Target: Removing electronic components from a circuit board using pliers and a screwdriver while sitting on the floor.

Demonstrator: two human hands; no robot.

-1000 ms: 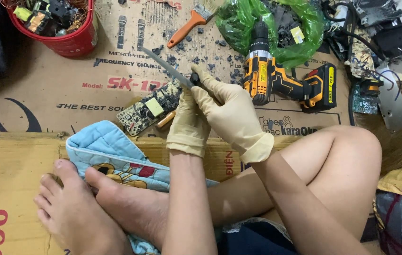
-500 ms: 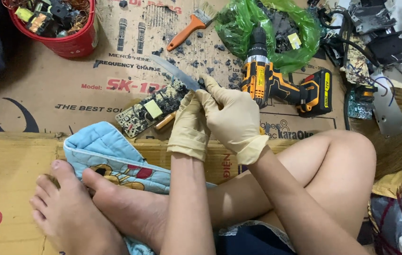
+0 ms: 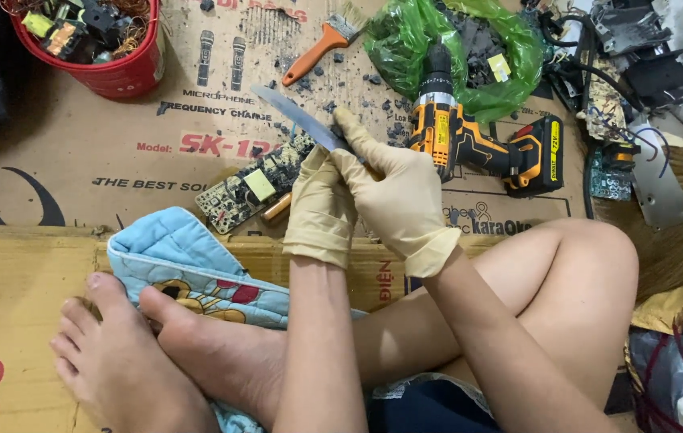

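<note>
Both gloved hands meet over the circuit board (image 3: 257,186) — right hand (image 3: 396,196) clenched on the knife (image 3: 303,120), left hand (image 3: 321,207) curled just beside it, contents hidden — so a slipping blade could nick those close fingers.

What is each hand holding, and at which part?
The right hand holds a knife at its handle end, blade pointing up-left. The left hand rests at the circuit board; whether it grips it cannot be told.

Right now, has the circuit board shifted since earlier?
No: the circuit board sits at the same spot on the printed cardboard, beside the blue cloth.
</note>
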